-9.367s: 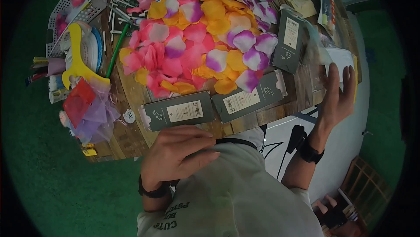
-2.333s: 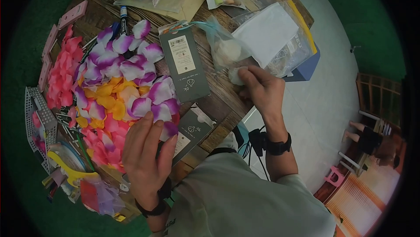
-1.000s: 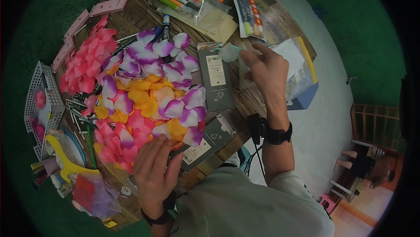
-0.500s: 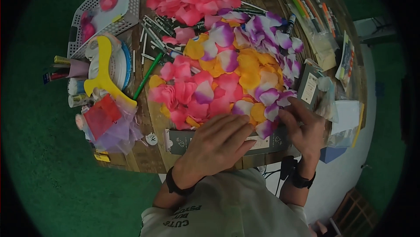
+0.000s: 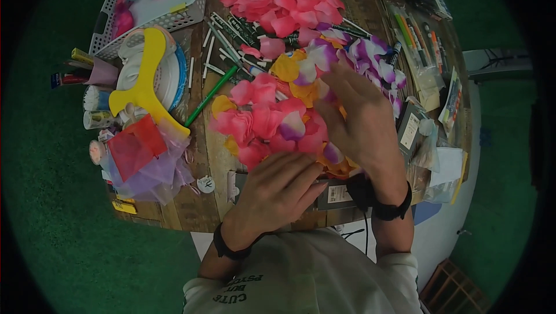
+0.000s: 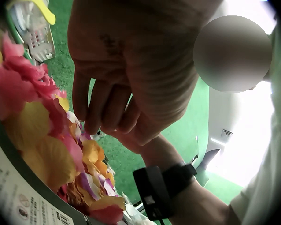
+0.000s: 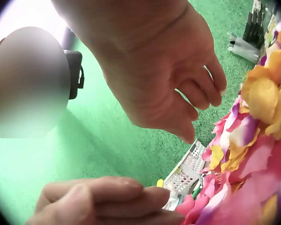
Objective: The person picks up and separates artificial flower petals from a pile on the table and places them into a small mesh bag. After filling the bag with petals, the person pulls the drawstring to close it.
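Pink petals (image 5: 266,120) lie in a heap at the table's middle, with orange petals (image 5: 286,66) and purple-and-white petals (image 5: 370,53) mixed in and beside them. My left hand (image 5: 275,195) rests by the heap's front edge, palm down, fingers loosely bent and holding nothing that shows. Over the heap's right part is my right hand (image 5: 362,120), its fingers spread and slightly bent, with nothing visible in them. In the right wrist view the right hand (image 7: 164,75) hangs beside the petals (image 7: 262,98), not gripping any. Dark boxes (image 5: 339,193) lie partly under the hands.
A perforated basket (image 5: 197,7) stands at the back left. Near it are a yellow tool (image 5: 152,70), a green pen (image 5: 211,95) and mesh bags (image 5: 145,157). More pink petals (image 5: 284,2) lie at the back. Pens (image 5: 417,36) and a clear bag (image 5: 446,175) are on the right.
My right hand has moved from the clear bag on the right, past the heap's right edge, to over the heap. My left hand stays near the front edge. The head view has turned.
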`<move>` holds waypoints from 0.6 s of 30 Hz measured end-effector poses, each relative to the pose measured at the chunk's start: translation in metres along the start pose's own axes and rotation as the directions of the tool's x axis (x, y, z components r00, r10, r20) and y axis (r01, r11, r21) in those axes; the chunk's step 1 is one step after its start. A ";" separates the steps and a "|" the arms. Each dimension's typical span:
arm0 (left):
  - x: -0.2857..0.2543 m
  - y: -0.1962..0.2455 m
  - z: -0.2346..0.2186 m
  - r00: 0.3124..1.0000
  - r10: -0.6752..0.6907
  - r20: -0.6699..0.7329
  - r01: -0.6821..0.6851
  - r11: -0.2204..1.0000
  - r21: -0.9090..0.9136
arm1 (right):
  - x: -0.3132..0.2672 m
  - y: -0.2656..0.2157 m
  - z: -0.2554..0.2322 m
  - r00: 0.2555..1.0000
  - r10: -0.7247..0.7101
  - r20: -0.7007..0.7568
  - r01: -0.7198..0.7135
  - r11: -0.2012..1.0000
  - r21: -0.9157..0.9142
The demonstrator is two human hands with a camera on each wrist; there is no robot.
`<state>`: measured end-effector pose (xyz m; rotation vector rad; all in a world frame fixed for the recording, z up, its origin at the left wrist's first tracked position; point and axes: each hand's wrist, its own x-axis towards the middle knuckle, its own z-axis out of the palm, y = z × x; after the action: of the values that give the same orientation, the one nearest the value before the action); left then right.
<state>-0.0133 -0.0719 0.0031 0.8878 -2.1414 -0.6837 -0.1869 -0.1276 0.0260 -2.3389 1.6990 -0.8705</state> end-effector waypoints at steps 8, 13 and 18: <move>-0.004 -0.005 -0.005 1.000 -0.004 -0.002 0.004 1.000 -0.002 | 0.054 0.007 0.058 0.997 -0.048 0.057 0.065 0.934 -0.352; -0.004 -0.008 -0.007 1.000 -0.020 -0.018 0.020 1.000 -0.007 | 0.056 0.009 0.062 0.994 -0.077 0.077 0.097 0.950 -0.296; -0.005 -0.007 -0.008 0.999 -0.025 -0.020 0.025 1.000 -0.013 | 0.041 0.020 0.048 0.999 -0.032 -0.012 0.029 0.980 -0.199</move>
<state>-0.0024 -0.0742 0.0013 0.9119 -2.1088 -0.6976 -0.1703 -0.1833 -0.0069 -2.4961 1.8394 -0.7563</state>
